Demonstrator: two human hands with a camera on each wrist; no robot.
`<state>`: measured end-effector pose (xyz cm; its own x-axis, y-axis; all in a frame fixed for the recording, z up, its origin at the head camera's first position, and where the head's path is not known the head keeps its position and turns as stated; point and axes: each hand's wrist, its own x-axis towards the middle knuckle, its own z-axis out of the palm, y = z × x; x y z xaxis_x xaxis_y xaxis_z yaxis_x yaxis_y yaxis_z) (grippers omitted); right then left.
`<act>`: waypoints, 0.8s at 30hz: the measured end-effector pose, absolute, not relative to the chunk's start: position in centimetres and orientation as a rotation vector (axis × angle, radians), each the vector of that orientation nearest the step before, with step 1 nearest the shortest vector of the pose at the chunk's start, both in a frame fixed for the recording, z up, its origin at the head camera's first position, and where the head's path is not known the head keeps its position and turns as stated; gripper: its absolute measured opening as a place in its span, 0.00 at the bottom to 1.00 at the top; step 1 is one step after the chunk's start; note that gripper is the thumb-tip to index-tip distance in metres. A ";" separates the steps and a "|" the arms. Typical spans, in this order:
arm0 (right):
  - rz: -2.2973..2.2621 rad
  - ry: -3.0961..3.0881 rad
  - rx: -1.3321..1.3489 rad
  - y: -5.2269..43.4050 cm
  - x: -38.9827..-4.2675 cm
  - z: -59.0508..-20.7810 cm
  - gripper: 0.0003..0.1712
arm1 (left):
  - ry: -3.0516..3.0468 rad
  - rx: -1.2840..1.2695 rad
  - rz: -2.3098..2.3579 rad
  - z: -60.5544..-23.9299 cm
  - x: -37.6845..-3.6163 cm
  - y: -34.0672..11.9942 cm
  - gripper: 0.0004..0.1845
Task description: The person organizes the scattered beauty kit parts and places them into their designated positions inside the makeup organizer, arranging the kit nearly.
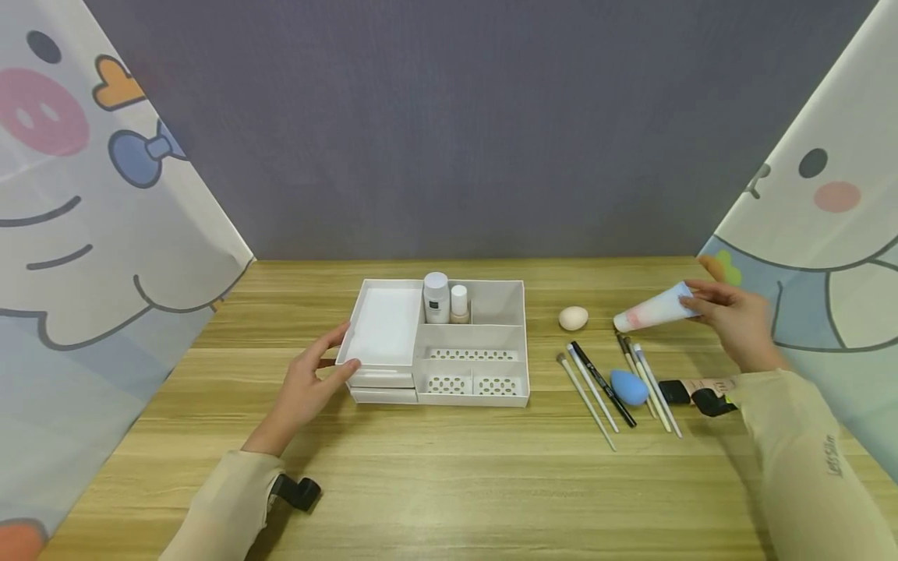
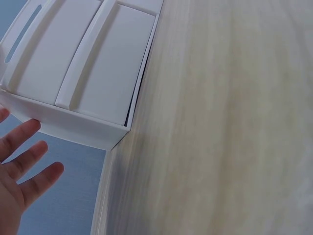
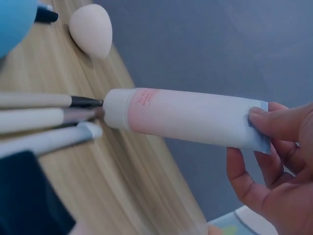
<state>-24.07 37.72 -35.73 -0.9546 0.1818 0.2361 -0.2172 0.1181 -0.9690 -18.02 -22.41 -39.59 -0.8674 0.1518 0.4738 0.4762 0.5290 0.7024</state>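
Two bottles already stand in the organizer; the tube is lifted, its crimped end pinched by the right hand, cap pointing toward the organizer. White, pink-tinted, seemingly full. Below the grip lie brushes and sponges, unsorted. The left hand, fingers relaxed, rests against the organizer's corner.

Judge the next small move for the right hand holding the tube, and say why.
Probably carry the white-and-pink tube left toward the white organizer. The right hand pinches its crimped end, cap just above the table by the brushes, while the left hand rests against the organizer's left edge, and the compartment beside the two bottles shows space.
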 end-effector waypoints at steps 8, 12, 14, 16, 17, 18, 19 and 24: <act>1.673 -2.281 0.033 36.5 -25.1 -34.8 0.19 | -2.412 -0.531 -1.268 -39.5 -18.1 -22.3 0.33; 1.562 -2.334 0.045 36.0 -25.5 -34.3 0.15 | -2.412 -0.537 -1.272 -39.6 -18.2 -22.3 0.33; 1.552 -2.338 0.055 35.8 -25.6 -34.2 0.15 | -2.412 -0.537 -1.272 -39.6 -18.1 -22.3 0.33; 1.518 -2.359 0.067 35.7 -25.7 -34.0 0.13 | -2.412 -0.537 -1.276 -39.6 -18.1 -22.3 0.33; 1.502 -2.376 0.069 35.7 -25.8 -34.0 0.13 | -2.413 -0.535 -1.279 -39.6 -18.1 -22.3 0.33; 1.481 -2.395 0.068 35.6 -25.8 -33.9 0.12 | -2.414 -0.534 -1.283 -39.6 -18.1 -22.3 0.33; 1.451 -2.423 0.066 35.6 -25.9 -33.8 0.13 | -2.415 -0.532 -1.286 -39.6 -18.1 -22.3 0.33; 1.365 -2.543 0.073 35.1 -26.2 -33.1 0.23 | -2.420 -0.521 -1.299 -39.4 -18.0 -22.3 0.32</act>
<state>-26.21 35.11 -33.06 -0.9665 0.0750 0.2453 -0.1630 0.5588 -0.8131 -17.98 -22.34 -39.43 -0.8733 0.1558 0.4616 0.4708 0.5134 0.7175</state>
